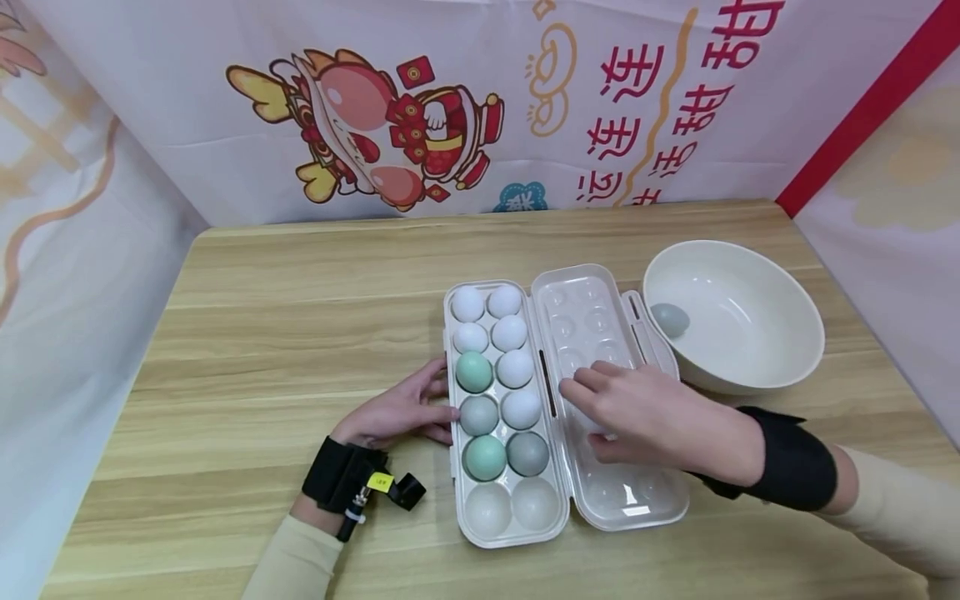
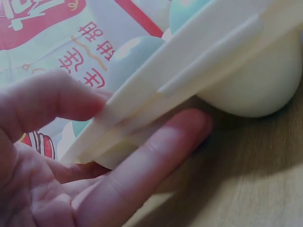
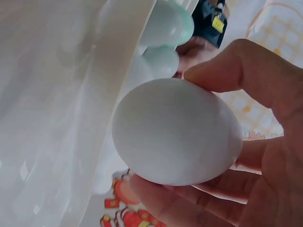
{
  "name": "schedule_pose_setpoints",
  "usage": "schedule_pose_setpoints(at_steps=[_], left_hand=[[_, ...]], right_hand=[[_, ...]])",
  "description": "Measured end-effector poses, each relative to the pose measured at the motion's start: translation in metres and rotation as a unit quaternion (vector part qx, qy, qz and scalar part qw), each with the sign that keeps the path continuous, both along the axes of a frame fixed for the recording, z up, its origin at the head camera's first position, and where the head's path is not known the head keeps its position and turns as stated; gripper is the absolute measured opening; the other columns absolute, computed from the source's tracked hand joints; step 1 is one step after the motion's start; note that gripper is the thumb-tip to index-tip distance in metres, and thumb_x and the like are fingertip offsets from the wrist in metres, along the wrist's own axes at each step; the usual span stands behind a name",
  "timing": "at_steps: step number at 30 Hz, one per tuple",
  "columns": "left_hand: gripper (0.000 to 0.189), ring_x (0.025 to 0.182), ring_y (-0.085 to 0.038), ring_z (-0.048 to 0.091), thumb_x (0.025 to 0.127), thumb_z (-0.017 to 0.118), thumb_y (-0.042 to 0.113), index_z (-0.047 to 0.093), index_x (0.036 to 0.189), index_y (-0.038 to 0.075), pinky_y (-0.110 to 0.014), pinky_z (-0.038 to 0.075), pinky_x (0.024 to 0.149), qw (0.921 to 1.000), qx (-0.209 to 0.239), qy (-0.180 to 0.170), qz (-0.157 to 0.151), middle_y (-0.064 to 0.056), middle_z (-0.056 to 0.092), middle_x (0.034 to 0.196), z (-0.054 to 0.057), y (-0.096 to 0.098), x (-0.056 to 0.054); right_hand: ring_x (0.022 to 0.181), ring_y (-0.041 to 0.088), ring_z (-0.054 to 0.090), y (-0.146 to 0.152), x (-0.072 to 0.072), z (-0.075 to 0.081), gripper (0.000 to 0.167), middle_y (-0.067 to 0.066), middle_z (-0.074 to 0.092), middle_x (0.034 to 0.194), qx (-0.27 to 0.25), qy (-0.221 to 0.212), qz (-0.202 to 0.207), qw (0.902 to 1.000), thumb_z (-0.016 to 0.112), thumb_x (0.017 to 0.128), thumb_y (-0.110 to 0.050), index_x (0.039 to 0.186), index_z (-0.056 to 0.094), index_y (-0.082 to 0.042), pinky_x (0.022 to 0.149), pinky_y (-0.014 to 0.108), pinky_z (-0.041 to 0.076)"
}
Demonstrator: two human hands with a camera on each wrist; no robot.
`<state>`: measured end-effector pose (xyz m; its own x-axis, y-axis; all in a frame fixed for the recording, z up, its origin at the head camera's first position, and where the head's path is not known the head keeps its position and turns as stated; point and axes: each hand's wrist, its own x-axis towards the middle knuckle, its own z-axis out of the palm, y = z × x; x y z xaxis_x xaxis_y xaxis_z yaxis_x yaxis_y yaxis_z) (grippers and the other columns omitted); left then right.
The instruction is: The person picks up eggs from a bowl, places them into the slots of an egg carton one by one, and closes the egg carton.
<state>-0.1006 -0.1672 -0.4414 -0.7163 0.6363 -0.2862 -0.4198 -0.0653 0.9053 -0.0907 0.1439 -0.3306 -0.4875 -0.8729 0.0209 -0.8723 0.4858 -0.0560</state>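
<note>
My right hand is above the open clear lid of an egg box, with a pale egg between thumb and fingers. That egg is hidden behind the hand in the head view. Alongside the box, my left hand grips its left rim, thumb on top and fingers underneath. White eggs fill the far cups. Nearer me sit green eggs and grey eggs. The two nearest cups hold nothing.
At the right stands a large cream bowl, with one grey egg inside. The box's handle lies against the bowl's left side. A printed cloth hangs behind the wooden table.
</note>
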Motion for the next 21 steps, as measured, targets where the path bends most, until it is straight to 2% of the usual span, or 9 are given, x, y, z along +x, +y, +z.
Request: schedule_pose_setpoints(at_steps=[6, 13, 17, 21], left_hand=[[0.080, 0.096, -0.037, 0.063, 0.092, 0.056, -0.008, 0.010, 0.154, 0.011, -0.048, 0.058, 0.076, 1.0000, -0.004, -0.005, 0.006, -0.032, 0.039, 0.136, -0.002, 0.002, -0.001], [0.081, 0.096, -0.036, 0.062, 0.091, 0.057, -0.008, 0.008, 0.153, 0.009, -0.046, 0.058, 0.075, 0.9999, 0.005, -0.006, 0.008, -0.034, 0.039, 0.135, -0.002, 0.001, -0.001], [0.081, 0.095, -0.036, 0.062, 0.091, 0.057, -0.007, 0.008, 0.153, 0.008, -0.045, 0.058, 0.075, 0.9999, 0.006, -0.008, 0.009, -0.034, 0.039, 0.134, -0.003, 0.001, 0.000], [0.080, 0.095, -0.036, 0.062, 0.091, 0.058, -0.007, 0.009, 0.153, 0.010, -0.045, 0.058, 0.075, 0.9999, 0.005, -0.011, 0.009, -0.033, 0.039, 0.135, -0.003, 0.000, 0.000]], right_hand=[[0.073, 0.018, 0.055, -0.013, 0.006, -0.004, 0.040, -0.001, 0.051, 0.080, -0.004, -0.014, 0.028, 0.9995, 0.079, 0.067, -0.017, 0.094, 0.050, -0.010, 0.045, 0.029, 0.048], [0.075, 0.016, 0.054, -0.023, 0.014, -0.008, 0.040, -0.003, 0.051, 0.080, -0.006, -0.009, 0.045, 0.9989, 0.079, 0.067, -0.020, 0.095, 0.050, -0.012, 0.041, 0.025, 0.045], [0.074, 0.015, 0.054, -0.030, 0.020, -0.012, 0.040, -0.004, 0.049, 0.078, -0.027, 0.009, 0.080, 0.9964, 0.078, 0.066, -0.019, 0.094, 0.051, -0.012, 0.042, 0.023, 0.045], [0.075, 0.012, 0.054, -0.038, 0.024, -0.016, 0.034, -0.005, 0.049, 0.079, -0.047, 0.035, 0.131, 0.9896, 0.074, 0.067, -0.016, 0.092, 0.052, -0.012, 0.044, 0.019, 0.045]])
